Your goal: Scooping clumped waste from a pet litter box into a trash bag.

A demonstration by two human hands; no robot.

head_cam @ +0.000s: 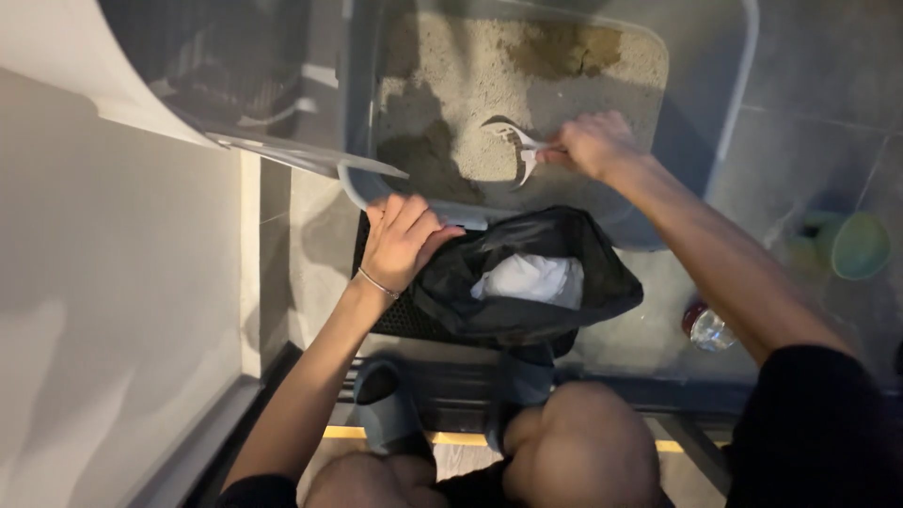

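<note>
Scoop [515,149] in right hand [594,144], fingers closed round its handle, head of the scoop to the left of the hand and resting on the sand inside the grey litter box [734,103]. Sand is pale, with a darker brown clump [564,47] at the far side of the box. Left hand [403,240] grips the rim of a black bag [555,301], fingers curled over the edge, holding it open just in front of the box's near wall. Bag sits between the two hands, touching the box; a white wad [527,277] lies inside it. Bag rests on a black mat [400,320] on the floor. Grey slippers [386,409] below, knees bent. Green cup [856,245] and a small bottle [707,327] on the tiles to the right, well apart from the hands.
</note>
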